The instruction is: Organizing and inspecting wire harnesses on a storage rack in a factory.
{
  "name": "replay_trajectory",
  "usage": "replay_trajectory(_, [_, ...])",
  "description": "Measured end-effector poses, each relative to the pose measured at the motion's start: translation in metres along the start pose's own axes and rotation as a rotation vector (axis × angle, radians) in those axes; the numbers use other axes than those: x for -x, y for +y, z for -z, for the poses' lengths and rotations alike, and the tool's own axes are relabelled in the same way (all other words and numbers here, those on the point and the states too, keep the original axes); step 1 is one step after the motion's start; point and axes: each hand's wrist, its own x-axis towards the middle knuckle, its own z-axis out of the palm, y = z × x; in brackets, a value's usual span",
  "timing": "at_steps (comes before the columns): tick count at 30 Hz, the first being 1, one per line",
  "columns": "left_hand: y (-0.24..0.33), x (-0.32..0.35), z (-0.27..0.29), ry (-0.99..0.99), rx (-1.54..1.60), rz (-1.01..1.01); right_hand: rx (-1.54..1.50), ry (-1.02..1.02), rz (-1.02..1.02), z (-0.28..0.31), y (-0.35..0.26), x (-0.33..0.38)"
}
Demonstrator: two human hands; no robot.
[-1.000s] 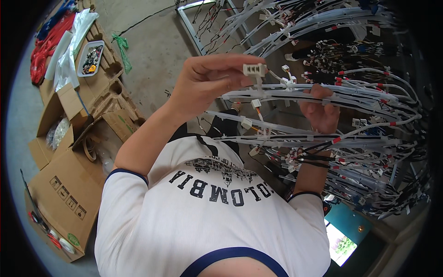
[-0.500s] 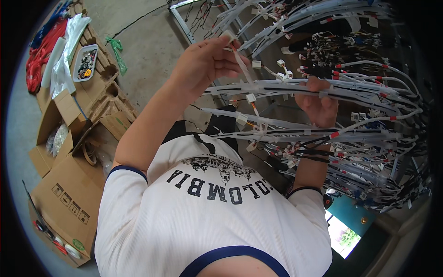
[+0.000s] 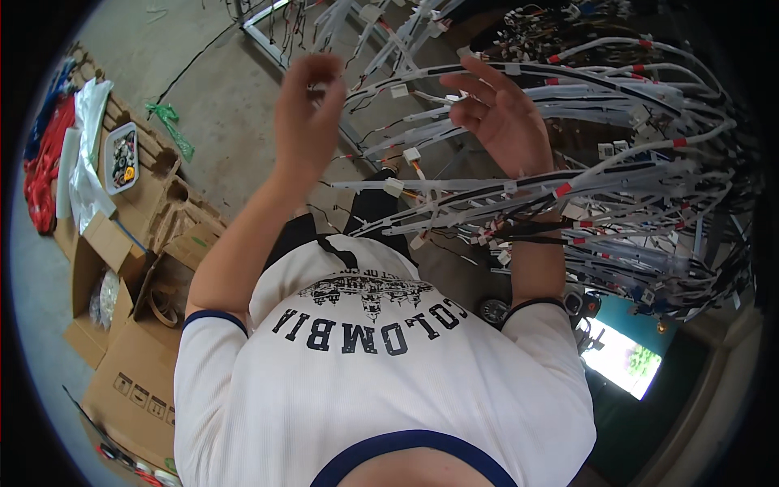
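Observation:
My left hand [image 3: 307, 118] is raised at the left end of the hanging wire harnesses, slightly blurred. Its fingers curl loosely, thumb and fingertips apart, with nothing visible between them. My right hand [image 3: 510, 126] is open, palm showing and fingers spread, just below an upper wire harness [image 3: 596, 79] in clear sleeving with a black wire. Whether its fingertips touch that harness I cannot tell. White plug connectors [image 3: 412, 155] dangle from short leads near the harnesses' left ends. A lower harness bundle [image 3: 487, 213] passes in front of my right forearm.
More harnesses with red tape marks crowd the right side, gathered at a dark bunch [image 3: 722, 203]. A metal frame [image 3: 261, 18] stands at the back. At left are cardboard boxes [image 3: 134, 373], a white tray [image 3: 122, 158] of small parts and a green plastic strip [image 3: 170, 130] on the floor.
My left hand has let go of a white connector and moved left. My right hand has released the harness bundle, its fingers spreading and shifting left and up. The view has shifted.

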Motion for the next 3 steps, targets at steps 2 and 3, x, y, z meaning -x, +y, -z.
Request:
replay_trajectory(2, [0.015, 0.032, -0.006, -0.176, 0.06, 0.058, -0.001, 0.023, 0.005, 0.005, 0.002, -0.002])
replay_trajectory(3, [0.014, 0.033, -0.008, -0.185, 0.058, 0.062, -0.024, 0.048, 0.005, 0.009, 0.002, -0.002])
